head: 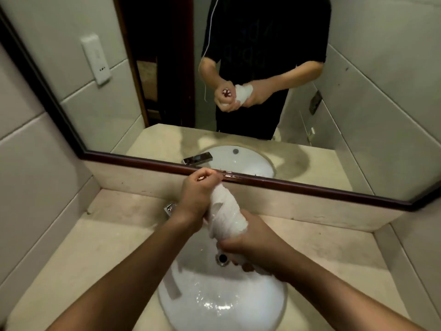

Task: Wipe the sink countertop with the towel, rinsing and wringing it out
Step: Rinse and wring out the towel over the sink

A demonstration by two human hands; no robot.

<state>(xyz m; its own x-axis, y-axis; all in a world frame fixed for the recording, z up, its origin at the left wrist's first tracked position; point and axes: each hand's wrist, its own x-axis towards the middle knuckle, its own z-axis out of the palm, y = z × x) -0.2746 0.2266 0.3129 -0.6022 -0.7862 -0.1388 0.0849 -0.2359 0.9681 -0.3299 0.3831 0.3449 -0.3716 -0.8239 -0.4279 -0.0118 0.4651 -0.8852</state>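
Note:
A wet white towel [225, 211], twisted into a thick roll, hangs over the white sink basin [191, 297]. My left hand [196, 195] grips its upper end with curled fingers. My right hand [248, 242] grips the lower end just above the drain [223, 258]. Water lies in the front of the basin. The beige countertop [100, 237] surrounds the sink.
A chrome faucet [170, 208] sits behind my left wrist, mostly hidden. A dark-framed mirror [298, 185] runs along the back wall and reflects a person wringing the towel. Tiled walls close in on both sides.

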